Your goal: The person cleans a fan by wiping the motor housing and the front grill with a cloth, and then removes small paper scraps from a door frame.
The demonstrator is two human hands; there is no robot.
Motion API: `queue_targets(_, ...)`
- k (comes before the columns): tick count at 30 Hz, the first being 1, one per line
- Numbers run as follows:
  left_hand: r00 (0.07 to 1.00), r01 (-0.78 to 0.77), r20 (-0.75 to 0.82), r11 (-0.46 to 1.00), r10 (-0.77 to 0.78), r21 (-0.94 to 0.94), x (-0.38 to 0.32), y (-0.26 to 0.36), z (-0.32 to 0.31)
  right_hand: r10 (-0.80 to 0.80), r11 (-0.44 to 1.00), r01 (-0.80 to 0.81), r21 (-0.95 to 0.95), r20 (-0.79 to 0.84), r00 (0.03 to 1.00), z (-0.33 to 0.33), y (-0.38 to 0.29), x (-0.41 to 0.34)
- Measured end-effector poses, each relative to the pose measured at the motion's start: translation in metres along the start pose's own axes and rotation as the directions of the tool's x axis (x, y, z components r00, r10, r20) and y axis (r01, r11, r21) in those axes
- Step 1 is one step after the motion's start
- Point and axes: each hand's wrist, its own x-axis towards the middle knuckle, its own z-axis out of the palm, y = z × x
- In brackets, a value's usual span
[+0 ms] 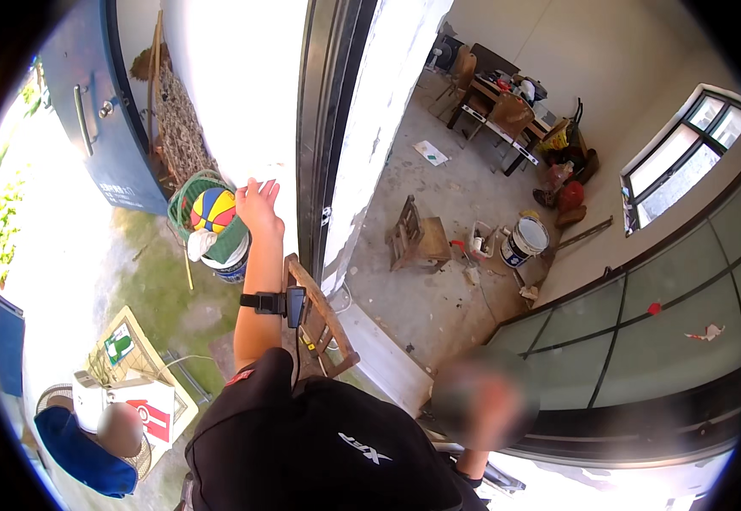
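My left hand [260, 204] is raised with its fingers apart beside the white wall, and nothing shows in it. Just left of it, in the view, a yellow, red and blue basketball [214, 209] lies in a green woven basket [233, 237] on a paint bucket [234, 268]. My left forearm, with a strapped device [293, 306] on it, reaches over a wooden chair or stool [323, 300]. My right hand [492, 399] is at the lower right near the frame of a glazed sliding door [591, 345]; it is blurred, so its grip cannot be told.
A blue metal door [98, 108] stands at the upper left. Through the doorway are a wooden stool [434, 243], a white bucket [527, 237] and a cluttered table [495, 96]. At lower left, a person in blue [82, 447] is beside a white box [156, 409].
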Motion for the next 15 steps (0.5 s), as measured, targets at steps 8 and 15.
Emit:
queue_targets(8,0.824,-0.347,0.559,0.858,0.087,0.378,-0.116,-0.01,0.009,0.388,0.446,-0.338,0.829,0.161,0.907,-0.095,-0.011,0.101)
queue_targets(15,0.325,-0.408,0.738,0.616,-0.592,0.674,-0.215,-0.038,-0.009,0.322,0.457,-0.189,0.869,0.037,0.946,-0.07,-0.051,0.074)
